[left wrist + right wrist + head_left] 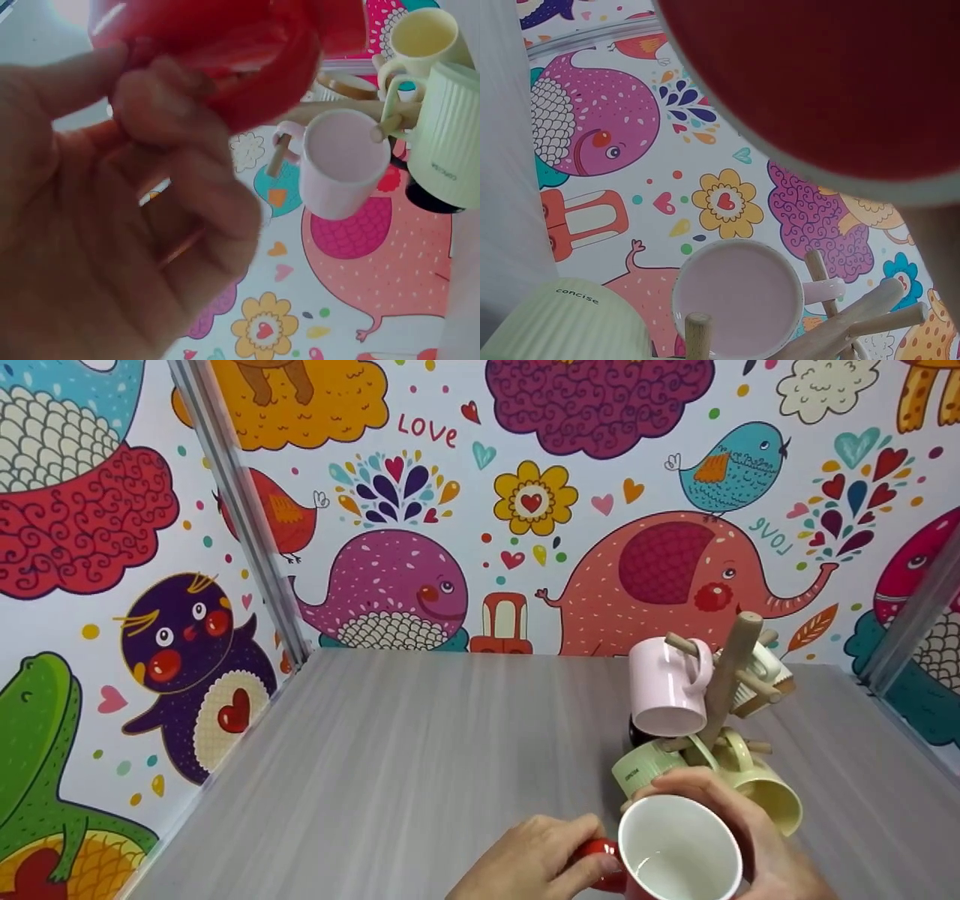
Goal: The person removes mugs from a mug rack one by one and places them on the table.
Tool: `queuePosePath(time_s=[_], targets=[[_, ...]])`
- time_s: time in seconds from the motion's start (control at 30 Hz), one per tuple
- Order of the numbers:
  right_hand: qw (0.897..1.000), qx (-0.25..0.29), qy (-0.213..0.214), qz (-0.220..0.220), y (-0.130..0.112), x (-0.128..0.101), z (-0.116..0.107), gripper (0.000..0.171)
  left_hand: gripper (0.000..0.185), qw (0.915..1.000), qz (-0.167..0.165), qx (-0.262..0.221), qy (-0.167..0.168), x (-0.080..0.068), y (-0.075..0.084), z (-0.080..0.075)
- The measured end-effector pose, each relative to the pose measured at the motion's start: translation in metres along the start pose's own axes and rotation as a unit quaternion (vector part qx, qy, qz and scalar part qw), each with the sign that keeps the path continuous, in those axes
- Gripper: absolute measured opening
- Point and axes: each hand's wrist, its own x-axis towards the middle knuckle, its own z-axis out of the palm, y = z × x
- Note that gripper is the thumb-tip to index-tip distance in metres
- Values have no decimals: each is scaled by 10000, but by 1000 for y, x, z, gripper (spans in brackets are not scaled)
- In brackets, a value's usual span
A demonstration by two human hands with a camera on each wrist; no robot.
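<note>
A red mug [679, 847] with a white inside is held low at the front right, its mouth tipped toward the head camera. My left hand [536, 859] pinches its red handle [277, 90] between thumb and fingers. Around the mug's far and right side curls my right hand [757, 829]. Just beyond stands a wooden mug tree [726, 682]. A pink mug [667, 697] hangs by its handle from an upper peg; a green ribbed mug [645, 769] and a yellow mug [769, 795] hang lower. The right hand overlaps the green mug in the head view.
A white ribbed mug [763, 664] hangs at the tree's back right. Something black [639, 733] shows partly behind the pink mug. The grey table [375, 765] meets a cartoon-printed wall [420, 405] at the back, with metal posts [244, 510] at the corners.
</note>
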Motion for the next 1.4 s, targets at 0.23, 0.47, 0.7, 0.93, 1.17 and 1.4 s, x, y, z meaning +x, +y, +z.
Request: queuePosePath(time_s=[0.23,0.47,0.7,0.93,1.17,1.4], targets=[[9996,191,-188,100,-1,3,3,71,22,9964,-274,-38,-804,0,0,-2],[9994,229,-263,67,2,4,1,71,21,9970,317,369,-599,0,-4,-2],[9989,405,-209,70,1,3,1,72,25,9981,315,217,-482,1,-6,-2],[9946,909,-501,-73,5,7,0,78,25,9998,168,117,-44,-2,-10,-5],[9891,1192,-825,-260,12,9,-1,80,27,9995,45,-303,6,-6,-11,-8],[9882,638,-496,-1298,21,14,-15,67,21,9973,403,-120,610,-8,-15,-9]])
